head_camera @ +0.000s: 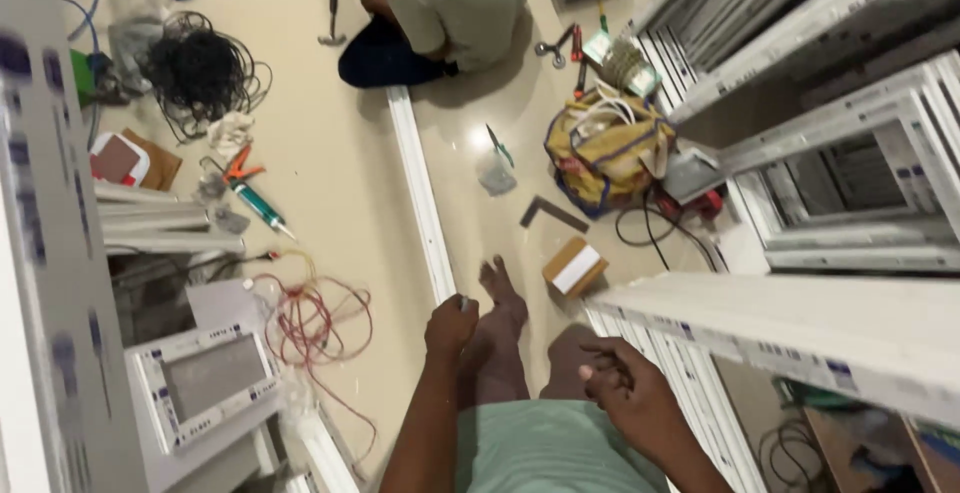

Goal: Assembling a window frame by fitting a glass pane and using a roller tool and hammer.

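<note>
A long white plastic strip (420, 183) lies along the floor, running away from me toward another person (440, 13) who crouches at its far end. My left hand (450, 325) is closed around the near end of that strip, just beside my bare foot (502, 298). My right hand (625, 383) rests near my knee with its fingers curled loosely, holding nothing I can make out. A white window frame profile (800, 328) lies right of that hand.
Stacked white window frames (850, 173) fill the right side. A yellow tool bag (605, 148), pliers, a small cardboard box (575, 266) and a metal square lie ahead. Left are a black cable coil (200, 68), red wire (315, 318), a sealant gun (255, 198) and a hammer (332, 13).
</note>
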